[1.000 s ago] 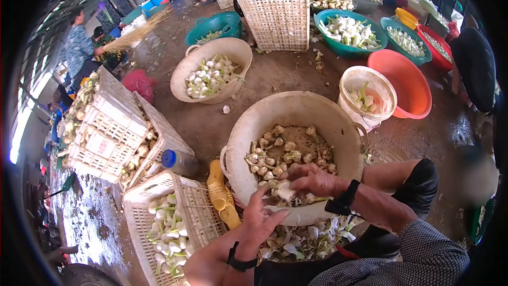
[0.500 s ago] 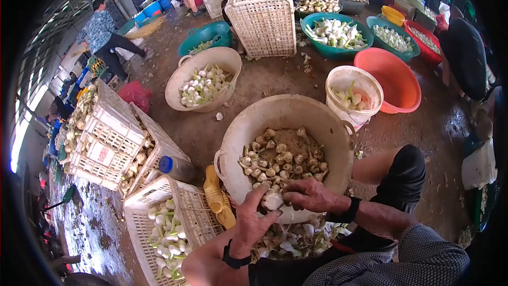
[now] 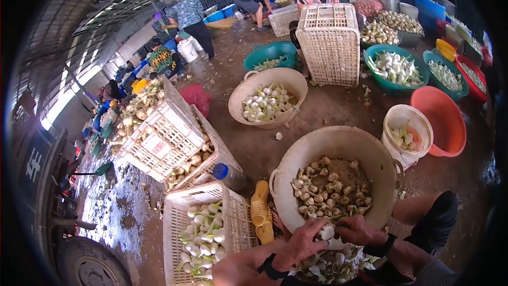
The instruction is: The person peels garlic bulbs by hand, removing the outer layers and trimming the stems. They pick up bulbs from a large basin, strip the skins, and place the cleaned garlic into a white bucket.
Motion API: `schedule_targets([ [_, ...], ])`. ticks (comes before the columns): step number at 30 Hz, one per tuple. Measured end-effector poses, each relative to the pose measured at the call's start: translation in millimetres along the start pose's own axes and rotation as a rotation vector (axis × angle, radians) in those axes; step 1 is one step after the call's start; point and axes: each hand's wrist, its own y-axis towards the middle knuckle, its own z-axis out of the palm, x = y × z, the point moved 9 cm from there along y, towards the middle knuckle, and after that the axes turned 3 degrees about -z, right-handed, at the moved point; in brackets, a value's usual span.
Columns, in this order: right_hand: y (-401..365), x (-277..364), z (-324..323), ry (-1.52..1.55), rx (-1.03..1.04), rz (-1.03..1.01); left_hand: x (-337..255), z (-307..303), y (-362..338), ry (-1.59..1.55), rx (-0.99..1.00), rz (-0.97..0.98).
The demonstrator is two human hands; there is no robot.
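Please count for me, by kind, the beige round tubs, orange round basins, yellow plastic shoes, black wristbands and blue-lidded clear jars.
Beige round tubs: 2
Orange round basin: 1
Yellow plastic shoes: 2
Black wristbands: 2
Blue-lidded clear jar: 1
Total: 8

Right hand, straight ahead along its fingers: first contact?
Right hand would likely meet the round, white-skinned garlic bulb held in the left hand. Fingertips look very close to it; whether they already touch, I can't tell from this view.
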Motion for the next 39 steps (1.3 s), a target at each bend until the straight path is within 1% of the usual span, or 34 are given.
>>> schedule_targets([
  [2, 1, -6, -1, -0.026, -0.021, -0.037, -6, 0, -1, 0.002, -0.003, 0.061],
  [4, 0, -10, 1, -0.046, -0.049, -0.068, -6, 0, -1, -0.008, -0.003, 0.068],
  [6, -2, -12, -1, -0.056, -0.113, -0.061, -9, -1, -2, -0.090, 0.012, 0.090],
  [10, 2, -30, 1, 0.021, -0.117, -0.005, -14, -2, -3, -0.133, 0.013, 0.153],
  [12, 3, -56, 17, 0.211, -0.048, 0.060, -11, -6, -5, -0.398, 0.037, 0.082],
  [13, 1, -76, 27, 0.113, -0.011, 0.072, -9, -7, -7, -0.534, 0.074, 0.016],
  [14, 1, -99, 36, 0.116, -0.021, 0.076, -9, -8, -10, -0.534, 0.085, 0.018],
  [16, -4, -108, 76, -0.563, 0.255, -0.215, -3, -23, -15, -0.848, -0.059, -0.068],
  [17, -6, -115, 77, -0.561, 0.249, -0.207, -13, -36, -19, -0.896, -0.075, -0.015],
  [18, -11, -113, 88, -0.594, 0.330, -0.231, -13, -37, -19, -0.898, -0.063, -0.020],
  [19, -18, -112, 100, -0.623, 0.415, -0.250, -12, -43, -21, -1.072, -0.120, 0.023],
  [20, -17, -103, 97, -0.537, 0.378, -0.306, -9, -45, -24, -1.254, -0.181, 0.059],
  [21, -13, -93, 89, -0.446, 0.342, -0.352, -16, -48, -24, -1.286, -0.122, 0.117],
  [22, -3, -95, 79, -0.470, 0.271, -0.300, -22, -52, -24, -1.314, -0.065, 0.177],
  [23, -1, -72, 57, -0.110, 0.151, -0.193, -18, -50, -23, -1.297, -0.027, 0.210],
  [24, 2, -57, 43, 0.087, 0.087, -0.151, -24, -50, -21, -1.350, 0.002, 0.236],
  [25, -1, -32, 25, 0.193, 0.038, -0.049, -26, -48, -22, -1.352, 0.006, 0.214],
  [26, 1, -27, 16, 0.310, 0.008, -0.005, -28, -48, -22, -1.349, 0.008, 0.197],
  [28, 0, -4, -3, 0.379, -0.033, -0.093, -30, -46, -20, -1.328, 0.020, 0.187],
  [29, -3, 4, -7, 0.382, -0.037, -0.087, -30, -44, -20, -1.303, 0.029, 0.180],
  [31, -11, 30, -13, 0.365, -0.035, -0.200, -26, -38, -19, -1.287, 0.041, 0.153],
  [32, -12, 32, -14, 0.370, -0.041, -0.194, -24, -35, -18, -1.265, 0.050, 0.135],
  [34, -19, 59, -13, 0.021, -0.029, -0.443, -24, -30, -17, -1.247, 0.070, 0.104],
  [35, -20, 60, -10, 0.006, 0.041, -0.387, -24, -27, -16, -1.228, 0.080, 0.083],
  [39, -20, 51, -9, 0.006, 0.052, -0.403, -21, -22, -13, -1.203, 0.115, 0.063],
])
